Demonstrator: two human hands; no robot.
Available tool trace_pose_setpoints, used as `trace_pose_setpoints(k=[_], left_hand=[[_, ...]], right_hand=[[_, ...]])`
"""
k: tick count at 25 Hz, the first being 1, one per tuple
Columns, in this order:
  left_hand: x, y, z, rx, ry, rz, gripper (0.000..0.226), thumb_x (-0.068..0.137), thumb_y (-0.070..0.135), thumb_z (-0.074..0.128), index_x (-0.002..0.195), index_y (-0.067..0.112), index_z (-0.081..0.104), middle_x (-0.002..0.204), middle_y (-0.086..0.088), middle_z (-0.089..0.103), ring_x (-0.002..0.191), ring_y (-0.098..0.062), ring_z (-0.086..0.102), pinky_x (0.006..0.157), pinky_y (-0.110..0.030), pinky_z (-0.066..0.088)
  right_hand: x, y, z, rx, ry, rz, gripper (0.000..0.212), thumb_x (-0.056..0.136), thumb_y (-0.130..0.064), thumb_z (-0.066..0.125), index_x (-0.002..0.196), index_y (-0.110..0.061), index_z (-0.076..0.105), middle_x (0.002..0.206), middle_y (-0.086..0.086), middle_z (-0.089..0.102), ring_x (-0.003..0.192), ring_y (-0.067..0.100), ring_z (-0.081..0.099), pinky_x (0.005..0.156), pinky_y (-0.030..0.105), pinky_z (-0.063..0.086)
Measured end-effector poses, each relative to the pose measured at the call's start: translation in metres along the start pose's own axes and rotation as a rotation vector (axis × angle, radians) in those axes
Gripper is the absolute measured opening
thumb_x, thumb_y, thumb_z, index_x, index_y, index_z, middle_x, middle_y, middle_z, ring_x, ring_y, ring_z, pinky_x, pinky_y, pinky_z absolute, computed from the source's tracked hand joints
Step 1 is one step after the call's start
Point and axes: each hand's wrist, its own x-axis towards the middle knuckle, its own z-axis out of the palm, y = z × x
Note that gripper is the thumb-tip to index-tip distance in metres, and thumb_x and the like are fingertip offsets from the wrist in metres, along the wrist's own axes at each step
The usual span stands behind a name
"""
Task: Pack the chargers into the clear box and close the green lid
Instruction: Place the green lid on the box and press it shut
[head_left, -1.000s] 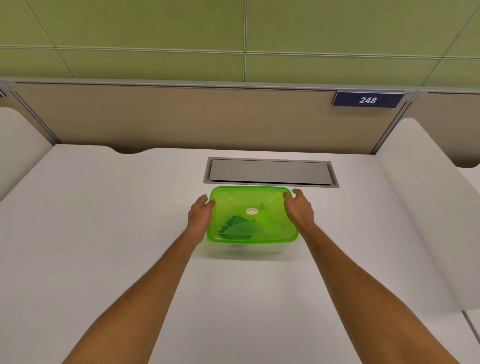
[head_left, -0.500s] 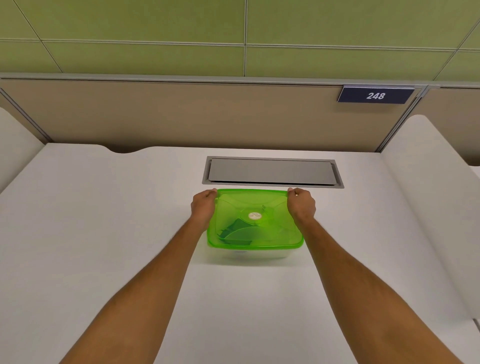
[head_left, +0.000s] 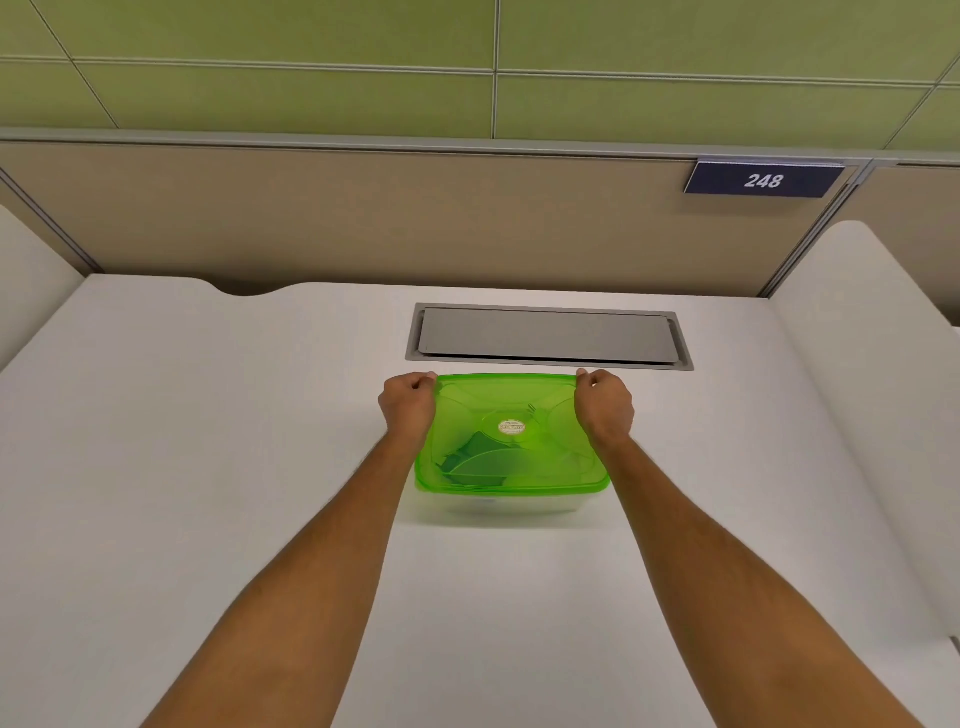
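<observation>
The clear box (head_left: 511, 506) stands in the middle of the white desk with the translucent green lid (head_left: 511, 405) lying flat on top of it. A small round label sits at the lid's centre. Dark charger shapes (head_left: 478, 460) show through the lid in the box's near left part. My left hand (head_left: 408, 408) curls over the lid's far left corner, fingers closed on its edge. My right hand (head_left: 605, 405) does the same on the far right corner.
A grey metal cable hatch (head_left: 548, 338) is set into the white desk (head_left: 208, 441) just behind the box. A beige partition with a sign reading 248 (head_left: 763, 180) closes the back. White side dividers (head_left: 872, 364) stand left and right.
Both hands slid from the lid's side edges forward to its far corners and curled shut on the rim. The lid stays on the box.
</observation>
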Motion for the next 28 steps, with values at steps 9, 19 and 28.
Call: trace_pose_setpoints(k=[9, 19, 28], left_hand=[[-0.003, -0.001, 0.000, 0.019, 0.007, 0.101, 0.027, 0.090, 0.019, 0.059, 0.114, 0.009, 0.065, 0.098, -0.016, 0.071, 0.071, -0.023, 0.059, 0.071, -0.027, 0.047], [-0.046, -0.037, -0.047, 0.509, -0.143, 0.099, 0.057, 0.094, 0.058, 0.027, 0.076, 0.013, 0.056, 0.095, -0.020, 0.067, 0.092, -0.038, 0.062, 0.077, -0.037, 0.044], [-0.088, -0.048, -0.045, 0.454, -0.100, 0.091, 0.055, 0.097, 0.052, 0.029, 0.074, 0.008, 0.051, 0.091, -0.025, 0.066, 0.089, -0.040, 0.059, 0.077, -0.044, 0.047]], right_hand=[[0.001, 0.002, -0.006, 0.013, -0.091, 0.023, 0.041, 0.098, -0.041, 0.037, 0.077, -0.012, 0.057, 0.096, 0.016, 0.068, 0.094, 0.035, 0.063, 0.077, 0.034, 0.044], [-0.058, 0.032, -0.040, -0.382, -0.149, 0.125, 0.093, 0.083, -0.078, 0.011, 0.112, -0.008, 0.065, 0.114, 0.018, 0.065, 0.106, 0.037, 0.060, 0.080, 0.040, 0.041], [-0.098, 0.048, -0.036, -0.386, -0.048, 0.085, 0.084, 0.089, -0.072, 0.015, 0.094, -0.006, 0.067, 0.100, 0.019, 0.068, 0.093, 0.037, 0.062, 0.068, 0.036, 0.038]])
